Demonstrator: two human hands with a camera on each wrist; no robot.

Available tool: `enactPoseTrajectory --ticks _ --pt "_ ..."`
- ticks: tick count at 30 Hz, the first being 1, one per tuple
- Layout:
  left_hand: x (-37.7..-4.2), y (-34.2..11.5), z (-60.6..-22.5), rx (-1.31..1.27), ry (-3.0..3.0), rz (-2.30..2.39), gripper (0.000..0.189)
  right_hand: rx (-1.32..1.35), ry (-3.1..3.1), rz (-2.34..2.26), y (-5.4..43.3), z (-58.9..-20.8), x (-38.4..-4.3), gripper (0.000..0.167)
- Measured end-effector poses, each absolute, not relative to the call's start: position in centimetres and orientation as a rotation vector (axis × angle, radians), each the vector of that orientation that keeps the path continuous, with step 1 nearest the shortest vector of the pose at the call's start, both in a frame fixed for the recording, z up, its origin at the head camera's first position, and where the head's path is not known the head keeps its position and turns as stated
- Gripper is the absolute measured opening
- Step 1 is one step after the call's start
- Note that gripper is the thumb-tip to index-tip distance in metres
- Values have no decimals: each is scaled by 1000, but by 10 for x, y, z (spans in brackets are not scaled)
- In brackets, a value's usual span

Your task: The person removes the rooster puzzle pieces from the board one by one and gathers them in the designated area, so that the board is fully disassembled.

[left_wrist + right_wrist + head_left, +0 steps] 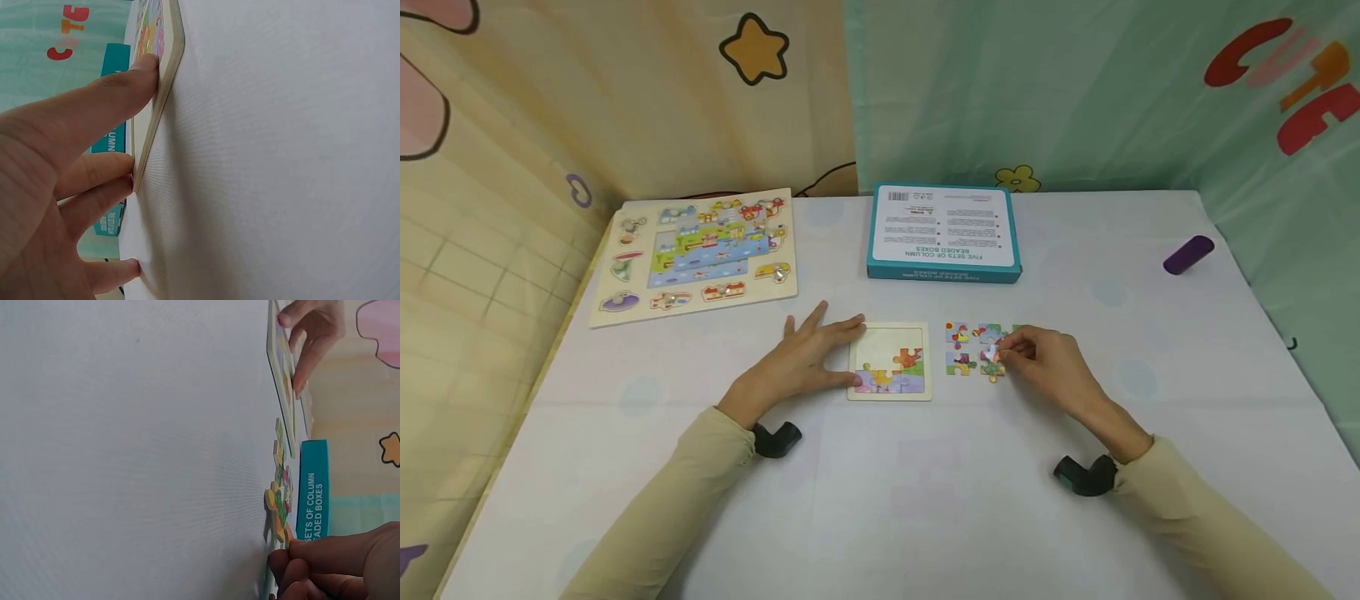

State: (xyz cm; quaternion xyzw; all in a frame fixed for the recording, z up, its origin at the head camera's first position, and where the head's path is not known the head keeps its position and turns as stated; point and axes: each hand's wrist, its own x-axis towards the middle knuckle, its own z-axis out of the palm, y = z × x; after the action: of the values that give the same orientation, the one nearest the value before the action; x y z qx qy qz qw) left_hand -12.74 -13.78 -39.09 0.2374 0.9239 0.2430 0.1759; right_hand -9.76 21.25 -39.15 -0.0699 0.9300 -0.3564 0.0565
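Observation:
A small square puzzle tray (pixel 889 397) lies flat, with joined jigsaw pieces along its bottom and right side and bare wood at the upper left. My left hand (pixel 805 354) rests at the tray's left edge, fingers spread; its thumb (pixel 140 78) presses the rim and two fingers touch the side. To the right, loose jigsaw pieces (pixel 958 364) lie in rows on the white table. Over them, my right hand (pixel 1048 362) pinches a pale pinkish puzzle piece (pixel 990 352) between thumb and curled fingers. The hand partly hides the pieces at that end.
A teal-edged box (pixel 943 229) lies behind the tray. At the back left is a wooden knob puzzle board (pixel 692 308) with picture sheets on top. A dark purple cylinder (pixel 1188 254) lies at the far right. Printed curtains (pixel 1037 92) hang behind the table.

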Motion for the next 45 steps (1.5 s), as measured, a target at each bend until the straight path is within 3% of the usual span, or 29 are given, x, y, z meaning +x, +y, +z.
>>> enactPoseTrajectory --ticks 45 --pt "-128 -137 -393 654 2618 695 82 -249 2859 -983 208 -387 -103 8"
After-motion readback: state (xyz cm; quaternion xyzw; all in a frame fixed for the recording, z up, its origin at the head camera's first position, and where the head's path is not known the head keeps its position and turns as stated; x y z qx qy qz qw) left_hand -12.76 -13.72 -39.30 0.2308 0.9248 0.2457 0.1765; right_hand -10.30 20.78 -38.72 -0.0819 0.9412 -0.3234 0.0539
